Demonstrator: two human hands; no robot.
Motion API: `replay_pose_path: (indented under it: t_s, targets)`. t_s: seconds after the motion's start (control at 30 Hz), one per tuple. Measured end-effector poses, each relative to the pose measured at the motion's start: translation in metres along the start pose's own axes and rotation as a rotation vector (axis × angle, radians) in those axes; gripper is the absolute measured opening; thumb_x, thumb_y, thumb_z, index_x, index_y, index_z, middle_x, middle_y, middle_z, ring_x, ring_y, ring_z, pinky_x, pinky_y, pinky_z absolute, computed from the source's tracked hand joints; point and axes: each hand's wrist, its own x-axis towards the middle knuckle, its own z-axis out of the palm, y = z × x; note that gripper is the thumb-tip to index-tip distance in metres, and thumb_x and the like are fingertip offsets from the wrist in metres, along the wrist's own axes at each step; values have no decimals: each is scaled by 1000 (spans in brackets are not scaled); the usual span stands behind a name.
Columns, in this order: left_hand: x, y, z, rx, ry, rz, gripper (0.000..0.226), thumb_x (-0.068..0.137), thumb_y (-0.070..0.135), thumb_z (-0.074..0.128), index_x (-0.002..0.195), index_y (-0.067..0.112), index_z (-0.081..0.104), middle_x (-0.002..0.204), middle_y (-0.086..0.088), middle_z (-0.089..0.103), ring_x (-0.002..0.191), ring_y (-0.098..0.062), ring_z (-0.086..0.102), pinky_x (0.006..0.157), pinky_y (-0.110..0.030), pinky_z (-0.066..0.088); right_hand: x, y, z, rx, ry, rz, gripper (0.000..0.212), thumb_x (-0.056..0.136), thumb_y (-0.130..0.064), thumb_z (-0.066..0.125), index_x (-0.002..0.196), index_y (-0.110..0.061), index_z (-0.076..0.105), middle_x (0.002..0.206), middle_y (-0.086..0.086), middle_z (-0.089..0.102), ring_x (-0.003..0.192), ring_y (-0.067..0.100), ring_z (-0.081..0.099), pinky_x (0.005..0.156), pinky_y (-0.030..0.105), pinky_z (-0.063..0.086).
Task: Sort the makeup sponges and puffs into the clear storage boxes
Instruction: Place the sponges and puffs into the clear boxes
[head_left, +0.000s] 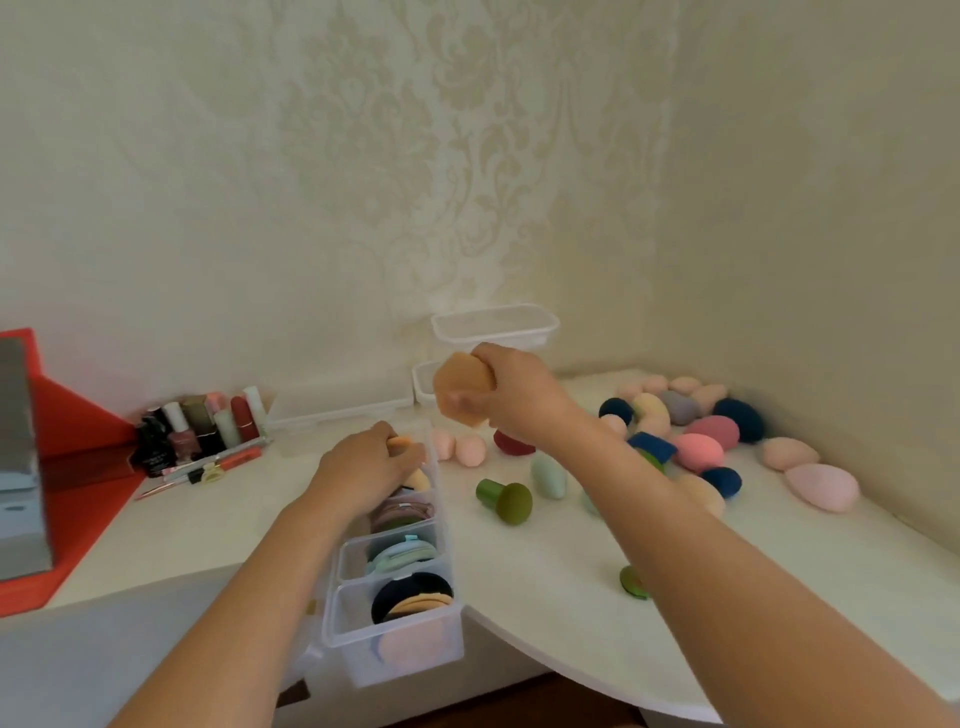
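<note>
My right hand (511, 395) grips a tan makeup sponge (460, 387) in the air, above the far end of a long clear divided box (395, 642). That box holds flat round puffs in several compartments. My left hand (371, 465) reaches into its far compartment with fingers curled on a peach puff (400, 445). Loose sponges (701, 449) in pink, navy, peach and mint lie on the white table to the right. A green mushroom-shaped sponge (506, 500) lies near the box.
Two clear boxes (493, 325) stand stacked against the wall behind my right hand, and a clear lid (340, 408) lies left of them. Nail polish bottles (200, 428) and a red case (78, 467) sit at the left. The table's rounded edge (571, 667) curves near me.
</note>
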Motion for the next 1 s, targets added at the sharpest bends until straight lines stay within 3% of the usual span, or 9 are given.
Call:
replay_pose_path:
  t_s: [0.1, 0.17, 0.27, 0.33, 0.5, 0.57, 0.73, 0.87, 1.0]
  targets:
    - [3, -1, 1, 10, -9, -10, 33, 86, 53, 47, 92, 21, 53, 87, 1, 62, 84, -22, 57, 77, -35, 46, 28, -2, 26, -41, -43, -61, 30, 88, -23, 63, 113, -8, 55, 109, 12, 63, 95, 28, 61, 81, 36, 49]
    - [3, -2, 1, 17, -21, -7, 33, 85, 53, 45, 86, 21, 54, 84, 2, 62, 83, -22, 58, 79, -35, 46, 42, -4, 37, -76, -86, -94, 26, 86, -21, 64, 106, -6, 59, 104, 13, 65, 92, 29, 63, 81, 37, 50]
    - [3, -2, 0, -51, -26, -1, 29, 82, 50, 47, 73, 23, 55, 72, 7, 61, 78, -20, 58, 72, -32, 45, 58, -8, 48, -202, -138, -118, 16, 82, -21, 67, 76, -11, 56, 87, 13, 68, 78, 25, 62, 62, 30, 45]
    - [3, -2, 0, -76, -23, 5, 25, 84, 45, 50, 74, 24, 58, 67, 11, 59, 76, -17, 57, 69, -30, 42, 65, -10, 51, -294, -154, -131, 19, 81, -18, 66, 70, -11, 52, 76, 10, 63, 73, 25, 60, 53, 26, 38]
    - [4, -4, 1, -114, 9, 4, 22, 83, 40, 56, 68, 24, 61, 50, 13, 58, 68, -12, 56, 57, -27, 36, 69, -13, 53, -456, -169, -216, 37, 75, -10, 64, 52, -14, 35, 52, 1, 36, 51, 19, 37, 44, 26, 24]
    - [5, -4, 1, -114, 11, 0, 23, 83, 39, 58, 64, 27, 59, 45, 15, 55, 65, -8, 54, 55, -26, 32, 71, -14, 55, -457, -191, -232, 39, 73, -9, 65, 49, -14, 34, 48, 1, 35, 48, 18, 35, 44, 25, 25]
    - [4, -2, 0, -107, 7, -7, 19, 82, 44, 59, 71, 28, 61, 62, 9, 56, 76, -21, 59, 67, -31, 40, 79, -17, 56, -410, -333, -146, 36, 77, -10, 66, 50, -12, 43, 50, 2, 50, 50, 17, 48, 49, 22, 35]
    - [2, -1, -3, -126, 7, -13, 21, 78, 45, 57, 71, 27, 64, 62, 6, 57, 74, -22, 58, 59, -28, 38, 88, -22, 59, -520, -402, -135, 41, 83, -23, 69, 55, -11, 42, 54, 2, 38, 52, 17, 36, 45, 22, 26]
    - [-2, -1, -4, -212, -13, 9, 18, 76, 42, 57, 60, 34, 56, 59, 8, 58, 66, -17, 54, 58, -27, 36, 91, -23, 70, -617, -468, -181, 12, 85, -19, 64, 79, -9, 61, 60, 0, 40, 65, 18, 41, 47, 20, 27]
